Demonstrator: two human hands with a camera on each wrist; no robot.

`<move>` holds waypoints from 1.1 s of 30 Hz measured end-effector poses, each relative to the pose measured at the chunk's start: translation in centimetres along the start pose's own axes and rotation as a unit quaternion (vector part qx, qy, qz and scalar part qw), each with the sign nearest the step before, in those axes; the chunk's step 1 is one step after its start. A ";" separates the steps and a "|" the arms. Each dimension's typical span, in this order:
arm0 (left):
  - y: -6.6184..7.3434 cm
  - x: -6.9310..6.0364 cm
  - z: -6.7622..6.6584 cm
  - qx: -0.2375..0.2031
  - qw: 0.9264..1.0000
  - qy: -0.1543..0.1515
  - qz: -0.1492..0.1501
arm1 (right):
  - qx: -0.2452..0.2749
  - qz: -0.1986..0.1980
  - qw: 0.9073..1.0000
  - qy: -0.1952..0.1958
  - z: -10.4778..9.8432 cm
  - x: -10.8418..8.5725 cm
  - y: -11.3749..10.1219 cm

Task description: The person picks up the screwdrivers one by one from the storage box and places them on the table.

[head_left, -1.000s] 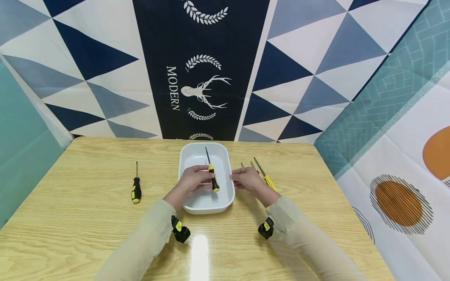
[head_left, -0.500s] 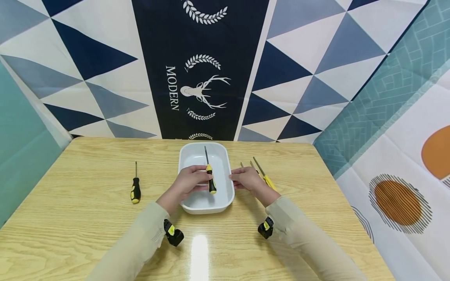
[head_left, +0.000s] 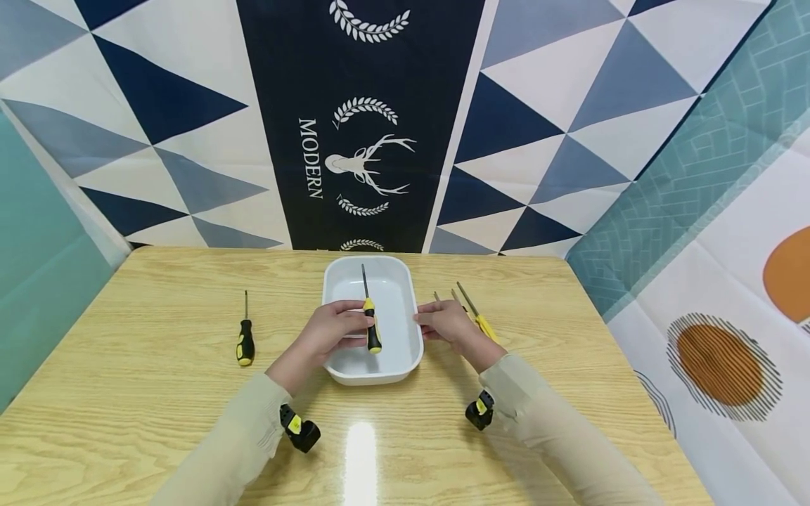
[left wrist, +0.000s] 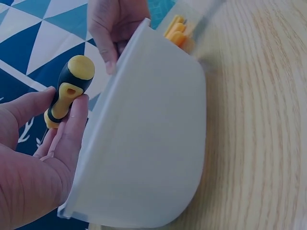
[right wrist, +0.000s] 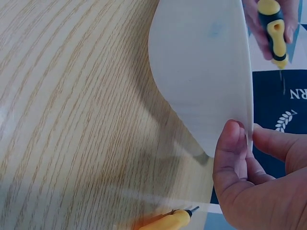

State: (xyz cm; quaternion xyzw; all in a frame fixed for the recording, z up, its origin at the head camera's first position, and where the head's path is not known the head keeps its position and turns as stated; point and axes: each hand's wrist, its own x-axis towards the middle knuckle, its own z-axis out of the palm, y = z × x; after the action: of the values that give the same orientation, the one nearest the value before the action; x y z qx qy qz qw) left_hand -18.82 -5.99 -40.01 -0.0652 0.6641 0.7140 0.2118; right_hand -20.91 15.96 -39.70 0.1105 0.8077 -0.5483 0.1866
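My left hand (head_left: 324,330) holds a black and yellow screwdriver (head_left: 372,332) by its handle, thumb on one side and fingers on the other. The shaft points away toward the wall, and the tool hangs over the white plastic basin (head_left: 400,355). In the left wrist view the yellow handle end (left wrist: 80,67) faces the camera, above the rim. My right hand (head_left: 448,323) pinches the basin's right rim, thumb inside and fingers against the outer wall, as the right wrist view shows (right wrist: 259,177).
A second black and yellow screwdriver (head_left: 245,341) lies on the wooden table (head_left: 158,393), left of the basin. Several tools, one a yellow-handled screwdriver (head_left: 484,327), lie right of it, partly hidden by my right hand. A patterned cloth backdrop (head_left: 367,70) rises behind the table.
My left hand and the screwdriver in it have shifted a little to the left over the basin. My right hand keeps its place on the rim, and the basin has not moved.
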 end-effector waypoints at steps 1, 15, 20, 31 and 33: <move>0.1 -0.1 -0.1 0.000 1.000 -0.002 0.001 | 0.001 0.001 1.000 0.000 0.0 0.0 0.0; 0.5 -1.4 -2.1 -0.004 1.000 -0.015 0.022 | 0.003 0.007 1.000 0.005 0.2 -0.1 -0.2; 0.5 -1.6 -2.7 -0.004 0.999 -0.023 0.036 | -0.002 0.005 1.000 0.005 0.2 -0.3 -0.3; 0.7 -2.2 -3.7 0.009 0.999 -0.023 0.039 | -0.012 -0.006 1.000 0.004 0.2 -0.2 -0.1; 0.7 -2.3 -4.0 0.009 0.999 -0.024 0.039 | -0.009 -0.007 1.000 0.006 0.3 -0.2 -0.1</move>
State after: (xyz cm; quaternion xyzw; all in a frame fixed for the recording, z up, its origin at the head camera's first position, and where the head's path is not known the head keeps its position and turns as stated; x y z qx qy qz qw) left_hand -17.78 -10.43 -38.93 -0.0199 0.6675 0.7170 0.1998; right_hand -20.69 15.66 -39.58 0.1062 0.8143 -0.5418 0.1790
